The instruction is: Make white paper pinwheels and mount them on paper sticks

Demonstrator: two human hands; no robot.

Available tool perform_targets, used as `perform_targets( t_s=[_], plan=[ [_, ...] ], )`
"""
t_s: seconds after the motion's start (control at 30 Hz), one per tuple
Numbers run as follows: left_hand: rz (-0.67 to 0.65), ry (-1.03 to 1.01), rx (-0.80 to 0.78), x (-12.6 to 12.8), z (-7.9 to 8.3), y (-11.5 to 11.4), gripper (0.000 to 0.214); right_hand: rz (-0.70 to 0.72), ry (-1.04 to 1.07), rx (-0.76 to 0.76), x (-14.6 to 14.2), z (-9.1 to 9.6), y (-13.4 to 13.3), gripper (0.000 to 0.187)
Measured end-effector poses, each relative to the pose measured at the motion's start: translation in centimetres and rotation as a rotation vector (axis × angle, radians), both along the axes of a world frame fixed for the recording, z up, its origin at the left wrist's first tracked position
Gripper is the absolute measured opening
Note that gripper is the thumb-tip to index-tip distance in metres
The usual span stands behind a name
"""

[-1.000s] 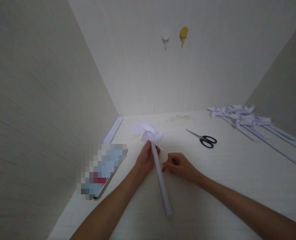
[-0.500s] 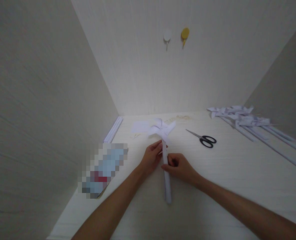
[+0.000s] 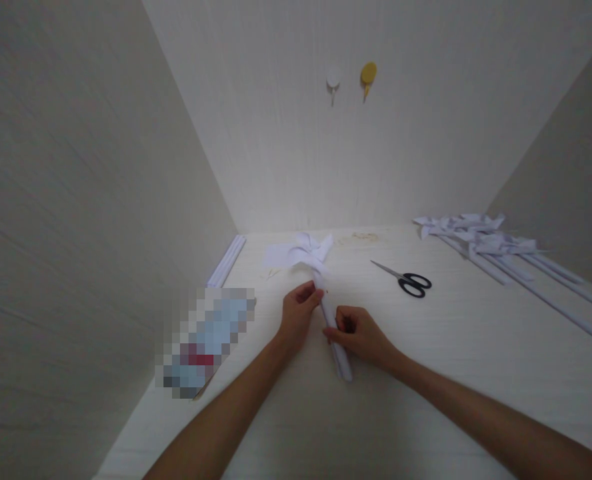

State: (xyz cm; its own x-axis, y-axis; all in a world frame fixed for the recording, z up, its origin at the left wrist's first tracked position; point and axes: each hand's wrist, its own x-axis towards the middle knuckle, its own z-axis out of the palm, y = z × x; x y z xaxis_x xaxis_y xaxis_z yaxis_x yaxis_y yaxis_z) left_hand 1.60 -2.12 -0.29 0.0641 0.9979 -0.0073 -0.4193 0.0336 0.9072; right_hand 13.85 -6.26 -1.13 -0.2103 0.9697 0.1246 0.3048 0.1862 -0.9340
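A white paper pinwheel (image 3: pixel 310 252) on a rolled paper stick (image 3: pixel 339 352) sits at the middle of the pale table (image 3: pixel 426 373). My left hand (image 3: pixel 299 313) pinches the stick just under the paper blades, fingers closed on it. My right hand (image 3: pixel 359 333) grips the same stick a little lower, fingers curled round it. The stick's lower end points toward me and rests near the table.
Black-handled scissors (image 3: pixel 406 280) lie right of my hands. Several finished paper pinwheels (image 3: pixel 486 243) are piled at the far right. Rolled paper sticks (image 3: pixel 226 261) lie along the left wall, with a flat blurred-out object (image 3: pixel 203 340) beside them. Two hooks (image 3: pixel 351 79) hang on the back wall.
My right hand has come in from beside the stick and closed round it. The pinwheel head has shifted slightly and the stick now lies more upright, its lower end drawn nearer my hands.
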Motion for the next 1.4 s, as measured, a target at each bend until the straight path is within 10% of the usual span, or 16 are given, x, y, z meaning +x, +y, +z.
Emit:
perform_targets(
  t_s=[0.6,0.93,1.4],
  plan=[
    [-0.080,0.188,0.024,0.1,-0.4,-0.1,0.023,-0.049,0.071,-0.042,0.2,0.1,0.3,0.032],
    [-0.333,-0.119,-0.136,-0.1,0.7,-0.8,0.027,0.078,0.378,-0.160,0.3,0.0,0.2,0.035],
    [-0.338,-0.134,-0.127,-0.1,0.5,-0.7,0.028,0.064,0.292,-0.117,0.3,-0.1,0.2,0.033]
  ],
)
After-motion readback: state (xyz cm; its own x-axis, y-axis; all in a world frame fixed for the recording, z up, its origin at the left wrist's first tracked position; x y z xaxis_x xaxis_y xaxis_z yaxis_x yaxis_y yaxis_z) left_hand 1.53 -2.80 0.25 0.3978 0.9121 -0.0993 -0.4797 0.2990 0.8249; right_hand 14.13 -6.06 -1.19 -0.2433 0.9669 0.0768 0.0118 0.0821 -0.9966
